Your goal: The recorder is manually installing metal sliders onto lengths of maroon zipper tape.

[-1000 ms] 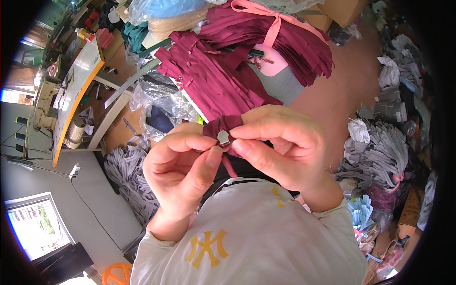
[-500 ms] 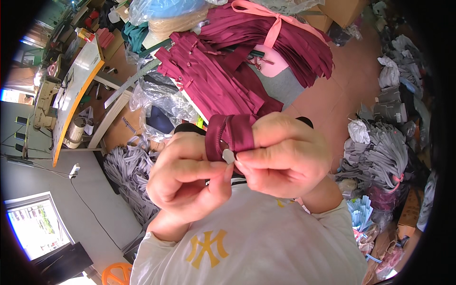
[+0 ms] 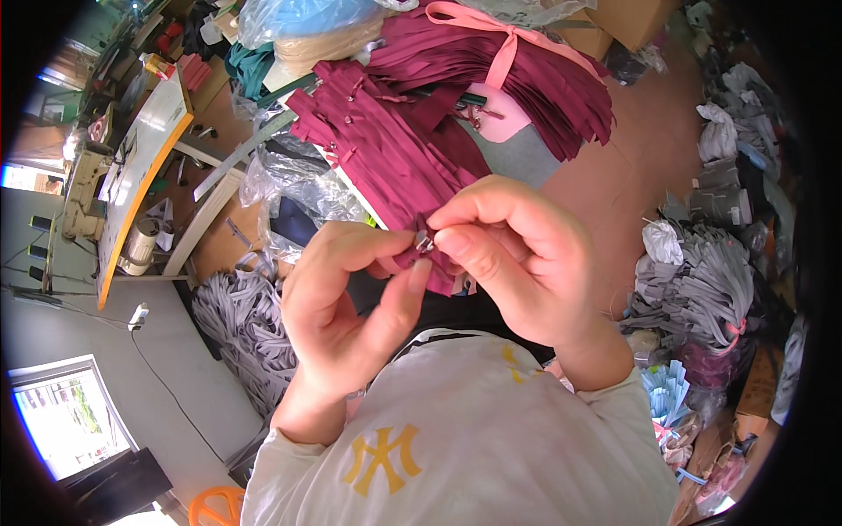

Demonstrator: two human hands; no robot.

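Between my hands, in front of my chest, is a maroon zipper (image 3: 442,282) with a small silver metal slider (image 3: 424,242) at its end. My left hand (image 3: 338,307) is closed on the zipper beside the slider, its thumb below. Thumb and index finger of my right hand (image 3: 535,263) pinch at the slider from the right; their exact hold is partly hidden. Just beyond my hands lies a row of maroon zippers (image 3: 377,145) with metal sliders at their far ends. Behind them is a maroon bundle (image 3: 561,96) tied with a pink ribbon (image 3: 504,57).
At left stands a worktable (image 3: 145,145) with a sewing machine (image 3: 88,184). Grey strips (image 3: 241,324) are heaped on the floor below it, and more grey bundles (image 3: 702,280) lie at right. Clear plastic bags (image 3: 294,180) sit beside the zipper row.
The maroon loop held up between my hands has dropped out of sight. Both hands have shifted to a fingertip pinch around the silver slider, slightly farther from my chest.
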